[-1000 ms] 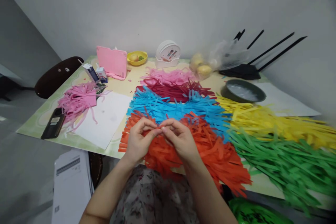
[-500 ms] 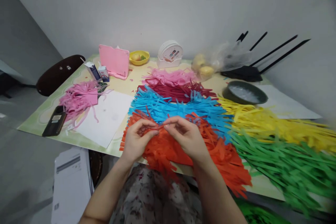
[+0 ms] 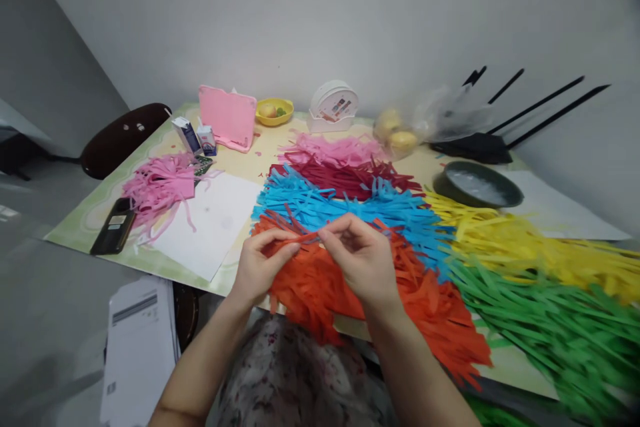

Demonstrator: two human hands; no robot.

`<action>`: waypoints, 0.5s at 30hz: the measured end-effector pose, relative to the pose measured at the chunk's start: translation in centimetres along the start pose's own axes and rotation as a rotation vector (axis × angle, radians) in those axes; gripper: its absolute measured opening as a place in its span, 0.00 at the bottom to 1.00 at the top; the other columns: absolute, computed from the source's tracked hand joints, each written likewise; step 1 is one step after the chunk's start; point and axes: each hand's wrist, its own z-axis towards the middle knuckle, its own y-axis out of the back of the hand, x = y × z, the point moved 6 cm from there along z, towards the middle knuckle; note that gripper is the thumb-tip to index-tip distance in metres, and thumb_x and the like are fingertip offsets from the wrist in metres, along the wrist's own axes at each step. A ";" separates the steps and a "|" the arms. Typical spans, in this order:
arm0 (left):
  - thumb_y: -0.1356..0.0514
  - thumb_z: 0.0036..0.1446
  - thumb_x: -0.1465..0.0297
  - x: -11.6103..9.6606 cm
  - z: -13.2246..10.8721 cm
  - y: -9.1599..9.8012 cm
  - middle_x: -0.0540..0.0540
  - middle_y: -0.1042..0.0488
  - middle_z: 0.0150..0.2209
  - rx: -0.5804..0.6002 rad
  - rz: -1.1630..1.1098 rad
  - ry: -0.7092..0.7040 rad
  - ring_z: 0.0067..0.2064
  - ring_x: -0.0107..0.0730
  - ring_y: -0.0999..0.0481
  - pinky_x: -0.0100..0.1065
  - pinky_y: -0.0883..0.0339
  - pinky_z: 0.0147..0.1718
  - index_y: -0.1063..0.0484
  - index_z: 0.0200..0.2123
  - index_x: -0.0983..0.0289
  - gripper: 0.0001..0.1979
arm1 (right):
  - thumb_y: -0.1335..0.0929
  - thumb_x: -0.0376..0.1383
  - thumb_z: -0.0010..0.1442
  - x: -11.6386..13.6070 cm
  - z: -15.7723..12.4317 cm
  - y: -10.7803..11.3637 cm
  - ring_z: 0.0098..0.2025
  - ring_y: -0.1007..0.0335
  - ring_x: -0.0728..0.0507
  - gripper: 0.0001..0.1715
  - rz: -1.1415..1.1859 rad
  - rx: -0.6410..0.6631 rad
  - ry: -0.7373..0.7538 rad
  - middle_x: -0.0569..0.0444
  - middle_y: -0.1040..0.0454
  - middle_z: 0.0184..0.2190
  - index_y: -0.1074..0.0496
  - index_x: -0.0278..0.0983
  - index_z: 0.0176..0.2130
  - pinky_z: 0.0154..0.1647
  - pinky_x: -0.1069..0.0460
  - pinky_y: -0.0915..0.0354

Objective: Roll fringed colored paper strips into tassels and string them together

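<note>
Both hands are over the orange fringed paper (image 3: pixel 320 280) at the table's front edge. My left hand (image 3: pixel 261 263) pinches the upper edge of an orange paper tassel between thumb and fingers, with its strips hanging down over the table edge. My right hand (image 3: pixel 361 257) is closed on the same edge, a short way to the right, so a thin orange band stretches between the fingertips. More orange fringe lies flat to the right. Blue fringed paper (image 3: pixel 310 203) lies just behind the hands, then dark red fringe (image 3: pixel 340 179) and pink fringe (image 3: pixel 335 149).
Yellow fringe (image 3: pixel 530 240) and green fringe (image 3: pixel 545 307) spread to the right, below a dark bowl (image 3: pixel 445 183). On the left are a phone (image 3: pixel 113 230), a pink tassel (image 3: pixel 163 180), white paper (image 3: pixel 213 227) and drink cartons (image 3: pixel 207 140). A pink tablet case (image 3: pixel 227 117) stands behind.
The view has shifted, so the table sits slightly further right. My hands have drawn a little apart, and more of the orange band shows between them.
</note>
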 end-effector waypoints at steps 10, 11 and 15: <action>0.46 0.61 0.73 -3.0 13.3 18.4 0.64 0.25 0.48 -0.504 0.957 -0.169 0.54 0.48 0.31 0.52 0.43 0.55 0.28 0.48 0.69 0.13 | 0.34 0.43 0.61 -4.5 -2.3 1.1 0.24 0.36 0.49 0.16 -0.071 0.101 -0.121 0.59 0.33 0.23 0.30 0.36 0.45 0.24 0.56 0.39; 0.45 0.61 0.73 -2.8 15.7 19.0 0.63 0.25 0.47 -0.469 0.996 -0.154 0.56 0.49 0.33 0.53 0.45 0.57 0.27 0.46 0.69 0.12 | 0.34 0.43 0.62 -5.2 -2.8 1.6 0.24 0.35 0.49 0.16 -0.123 0.099 -0.132 0.58 0.32 0.23 0.29 0.35 0.45 0.24 0.56 0.38; 0.43 0.63 0.69 1.3 23.6 15.7 0.60 0.27 0.49 -0.150 1.086 -0.044 0.52 0.41 0.30 0.49 0.37 0.54 0.28 0.46 0.70 0.12 | 0.35 0.45 0.62 -7.4 -4.5 4.3 0.26 0.28 0.46 0.17 -0.326 0.094 -0.155 0.54 0.26 0.26 0.26 0.35 0.41 0.26 0.55 0.32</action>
